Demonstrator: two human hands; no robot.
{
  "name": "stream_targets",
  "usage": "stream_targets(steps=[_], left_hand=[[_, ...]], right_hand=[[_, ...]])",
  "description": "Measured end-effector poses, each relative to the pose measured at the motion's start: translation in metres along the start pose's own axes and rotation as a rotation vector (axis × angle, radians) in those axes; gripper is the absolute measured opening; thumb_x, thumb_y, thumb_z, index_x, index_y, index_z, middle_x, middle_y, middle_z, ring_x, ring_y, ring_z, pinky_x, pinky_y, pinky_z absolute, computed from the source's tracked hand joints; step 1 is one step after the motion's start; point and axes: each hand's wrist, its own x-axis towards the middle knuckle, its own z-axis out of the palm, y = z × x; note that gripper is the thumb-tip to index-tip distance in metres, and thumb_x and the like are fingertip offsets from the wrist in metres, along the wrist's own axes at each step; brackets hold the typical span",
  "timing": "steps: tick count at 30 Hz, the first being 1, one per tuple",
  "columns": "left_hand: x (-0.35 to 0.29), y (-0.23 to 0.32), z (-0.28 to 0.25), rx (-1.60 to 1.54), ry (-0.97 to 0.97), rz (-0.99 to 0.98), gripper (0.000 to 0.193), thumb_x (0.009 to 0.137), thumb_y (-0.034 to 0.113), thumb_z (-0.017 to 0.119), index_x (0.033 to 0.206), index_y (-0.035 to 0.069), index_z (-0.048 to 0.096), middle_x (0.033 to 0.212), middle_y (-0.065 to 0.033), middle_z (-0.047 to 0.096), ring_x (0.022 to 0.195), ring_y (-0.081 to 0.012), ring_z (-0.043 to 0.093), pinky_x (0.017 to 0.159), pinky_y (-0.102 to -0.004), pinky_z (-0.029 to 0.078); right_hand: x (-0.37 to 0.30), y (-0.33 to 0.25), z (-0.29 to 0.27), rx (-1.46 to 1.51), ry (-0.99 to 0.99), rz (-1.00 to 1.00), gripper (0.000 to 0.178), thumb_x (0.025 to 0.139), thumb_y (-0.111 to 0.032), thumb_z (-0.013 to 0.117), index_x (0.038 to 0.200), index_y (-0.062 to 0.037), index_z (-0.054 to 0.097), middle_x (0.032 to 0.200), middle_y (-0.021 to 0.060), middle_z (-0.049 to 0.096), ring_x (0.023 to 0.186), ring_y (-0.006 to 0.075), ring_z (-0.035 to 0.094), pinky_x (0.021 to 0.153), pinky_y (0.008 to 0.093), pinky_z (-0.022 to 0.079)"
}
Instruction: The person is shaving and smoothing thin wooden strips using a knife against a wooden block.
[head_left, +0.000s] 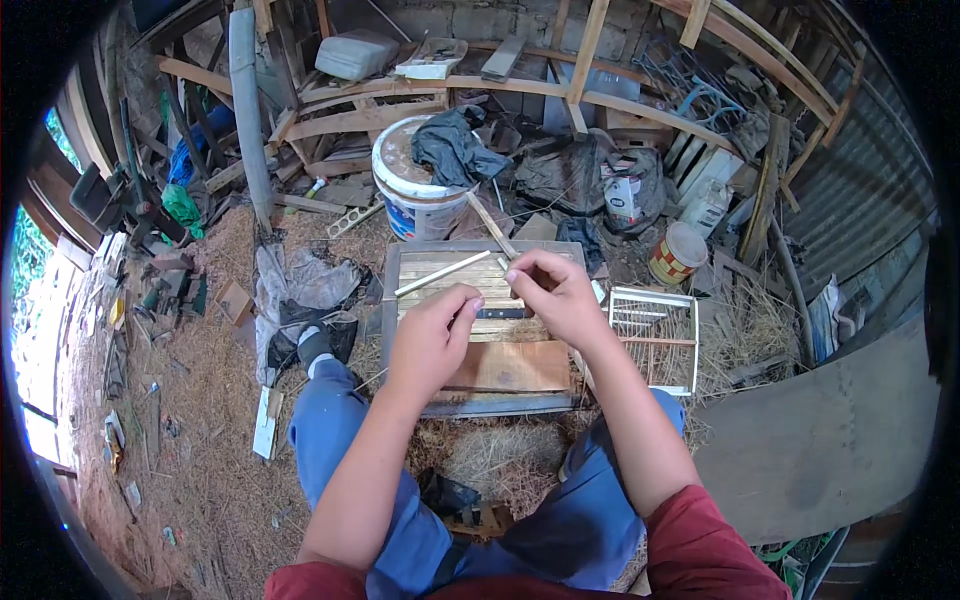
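Head view: our left hand [432,335] is closed on a knife [497,313], its dark blade lying across a wooden tray [400,262]. Our right hand [556,292] pinches a thin pale stick [443,273] at one end above the tray. We judge the stick light, stiff, easily snapped; best held near the cut.
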Motion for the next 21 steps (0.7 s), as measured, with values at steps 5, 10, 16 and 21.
stream_targets(steps=[5, 10, 16, 21], left_hand=[[0.003, -0.002, -0.003, -0.052, 0.017, -0.062, 0.017, 0.107, 0.014, 0.059, 0.110, 0.000, 0.066, 0.089, -0.0114, 0.071, 0.080, -0.0171, 0.068, 0.075, -0.0314, 0.052], [0.001, 0.004, -0.008, -0.097, 0.073, -0.005, 0.015, 0.107, 0.013, 0.060, 0.109, 0.000, 0.067, 0.089, -0.0088, 0.071, 0.078, -0.0138, 0.064, 0.074, -0.0292, 0.050], [-0.013, 0.010, -0.012, -0.234, 0.062, -0.015, 0.013, 0.109, 0.014, 0.056, 0.109, 0.003, 0.064, 0.082, 0.0023, 0.062, 0.070, -0.0045, 0.052, 0.064, -0.0243, 0.043], [-0.017, 0.008, -0.011, -0.424, 0.008, -0.131, 0.010, 0.109, 0.012, 0.056, 0.107, 0.004, 0.062, 0.080, 0.0050, 0.054, 0.069, -0.0022, 0.046, 0.061, -0.0226, 0.038]], right_hand=[[0.018, 0.049, -0.016, -0.307, 0.115, 0.046, 0.011, 0.098, -0.017, 0.068, 0.096, -0.0059, 0.070, 0.086, 0.0066, 0.072, 0.071, 0.0226, 0.066, 0.066, 0.0366, 0.052], [-0.004, 0.110, -0.008, -0.985, -0.112, -0.123, 0.017, 0.087, -0.020, 0.074, 0.098, -0.0086, 0.071, 0.091, 0.0147, 0.069, 0.091, 0.0390, 0.068, 0.082, 0.0485, 0.055], [-0.014, 0.115, 0.009, -1.059, -0.025, -0.148, 0.020, 0.084, -0.020, 0.080, 0.100, -0.0104, 0.071, 0.097, 0.0124, 0.066, 0.098, 0.0366, 0.066, 0.089, 0.0490, 0.051], [-0.014, 0.120, 0.011, -1.071, -0.024, -0.096, 0.018, 0.086, -0.019, 0.078, 0.101, -0.0113, 0.071, 0.100, 0.0118, 0.066, 0.102, 0.0360, 0.065, 0.089, 0.0499, 0.049]])
